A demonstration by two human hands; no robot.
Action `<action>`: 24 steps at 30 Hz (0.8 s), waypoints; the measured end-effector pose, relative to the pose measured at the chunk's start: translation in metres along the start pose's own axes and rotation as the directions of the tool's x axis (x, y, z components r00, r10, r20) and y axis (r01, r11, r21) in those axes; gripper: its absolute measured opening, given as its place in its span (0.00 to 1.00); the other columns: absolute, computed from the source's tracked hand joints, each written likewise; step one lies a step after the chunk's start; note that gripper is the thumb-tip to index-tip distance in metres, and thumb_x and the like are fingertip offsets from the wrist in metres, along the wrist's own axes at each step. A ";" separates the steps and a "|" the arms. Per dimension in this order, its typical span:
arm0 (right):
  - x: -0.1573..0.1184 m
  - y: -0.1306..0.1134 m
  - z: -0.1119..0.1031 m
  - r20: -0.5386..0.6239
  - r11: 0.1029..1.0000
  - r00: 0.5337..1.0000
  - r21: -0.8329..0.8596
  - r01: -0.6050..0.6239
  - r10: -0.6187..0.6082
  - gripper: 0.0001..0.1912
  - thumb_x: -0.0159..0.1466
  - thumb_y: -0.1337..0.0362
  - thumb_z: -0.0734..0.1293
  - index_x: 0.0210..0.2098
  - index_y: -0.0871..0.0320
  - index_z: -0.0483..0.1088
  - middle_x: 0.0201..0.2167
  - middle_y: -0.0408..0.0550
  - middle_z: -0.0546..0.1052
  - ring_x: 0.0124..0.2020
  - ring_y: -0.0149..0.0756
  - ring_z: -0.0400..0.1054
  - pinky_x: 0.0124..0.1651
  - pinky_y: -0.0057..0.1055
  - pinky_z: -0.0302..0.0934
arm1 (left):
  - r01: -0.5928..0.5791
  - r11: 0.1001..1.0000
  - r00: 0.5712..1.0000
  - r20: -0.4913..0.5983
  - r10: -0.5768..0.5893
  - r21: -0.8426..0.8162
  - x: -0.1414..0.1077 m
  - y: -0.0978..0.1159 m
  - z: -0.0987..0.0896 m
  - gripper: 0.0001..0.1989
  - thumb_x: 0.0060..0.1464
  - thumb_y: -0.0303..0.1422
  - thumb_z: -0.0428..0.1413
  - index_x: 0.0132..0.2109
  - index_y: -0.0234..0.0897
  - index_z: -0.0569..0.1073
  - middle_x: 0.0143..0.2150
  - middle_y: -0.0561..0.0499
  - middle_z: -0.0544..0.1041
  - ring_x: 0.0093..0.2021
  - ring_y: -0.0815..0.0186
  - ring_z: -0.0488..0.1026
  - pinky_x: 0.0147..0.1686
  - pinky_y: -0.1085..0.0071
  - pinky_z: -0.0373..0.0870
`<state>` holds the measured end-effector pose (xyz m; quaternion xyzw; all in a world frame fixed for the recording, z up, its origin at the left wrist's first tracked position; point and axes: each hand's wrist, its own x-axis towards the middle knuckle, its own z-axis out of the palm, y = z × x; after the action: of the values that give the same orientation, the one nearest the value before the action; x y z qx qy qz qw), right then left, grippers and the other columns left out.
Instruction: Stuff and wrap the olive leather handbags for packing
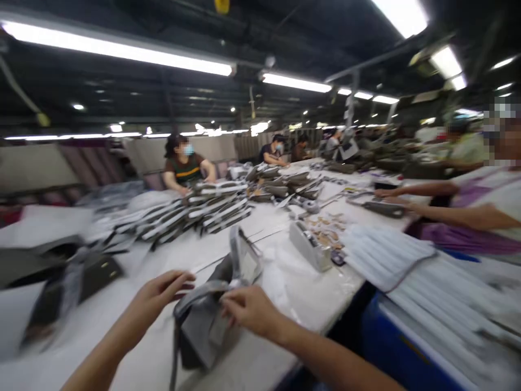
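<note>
A grey bag-like piece point(203, 331) with a plastic-wrapped handle or strap point(244, 258) stands on the white table in front of me. My left hand point(165, 290) is just beside its upper left edge, fingers apart and holding nothing. At the piece's upper right, my right hand point(248, 309) has its fingers pinched together against the wrapped part. Motion blur hides what exactly lies between those fingertips.
A tape dispenser point(311, 247) stands on the table point(280, 271). Wrapped straps point(207, 206) are piled beyond. Dark bag pieces point(77, 271) lie left. Bundled white strips point(423, 293) rest over a blue bin point(399, 347) at right. People work around the table.
</note>
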<state>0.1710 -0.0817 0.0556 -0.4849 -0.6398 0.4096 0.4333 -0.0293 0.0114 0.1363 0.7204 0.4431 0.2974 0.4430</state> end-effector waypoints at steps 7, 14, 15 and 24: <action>0.014 0.007 0.004 -0.045 0.978 0.993 0.184 -0.100 0.110 0.19 0.64 0.49 0.64 0.37 0.57 0.79 0.27 0.47 0.81 0.19 0.31 0.71 0.21 0.25 0.62 | 0.009 0.996 0.948 0.316 -0.036 0.090 0.006 -0.018 -0.010 0.21 0.51 0.46 0.61 0.44 0.31 0.80 0.37 0.47 0.80 0.35 0.62 0.73 0.36 0.71 0.67; 0.020 -0.006 0.000 -0.110 0.959 0.991 0.279 -0.046 0.080 0.21 0.62 0.46 0.67 0.31 0.57 0.79 0.21 0.47 0.78 0.16 0.30 0.66 0.20 0.26 0.60 | -0.041 0.998 0.842 0.535 0.064 -0.055 0.021 -0.002 -0.005 0.28 0.50 0.41 0.65 0.57 0.35 0.74 0.45 0.46 0.78 0.36 0.65 0.71 0.37 0.72 0.68; 0.022 -0.007 -0.002 -0.089 0.954 0.992 0.294 -0.059 0.089 0.22 0.62 0.45 0.67 0.29 0.58 0.78 0.19 0.46 0.77 0.16 0.29 0.65 0.19 0.25 0.57 | -0.043 0.994 0.829 0.552 0.093 -0.102 0.022 -0.002 -0.003 0.29 0.50 0.40 0.66 0.58 0.35 0.73 0.47 0.46 0.77 0.39 0.64 0.72 0.39 0.72 0.68; 0.020 -0.007 -0.013 0.028 0.869 0.986 0.470 -0.158 0.164 0.27 0.62 0.42 0.67 0.25 0.61 0.74 0.15 0.45 0.72 0.15 0.26 0.60 0.19 0.23 0.50 | 0.040 0.980 0.808 0.583 0.082 -0.193 0.029 0.000 0.017 0.34 0.49 0.36 0.67 0.62 0.36 0.69 0.39 0.50 0.76 0.34 0.68 0.69 0.33 0.75 0.64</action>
<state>0.1785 -0.0620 0.0695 -0.4196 -0.4759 0.5839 0.5064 -0.0034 0.0310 0.1297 0.7344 0.2448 0.1069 0.6239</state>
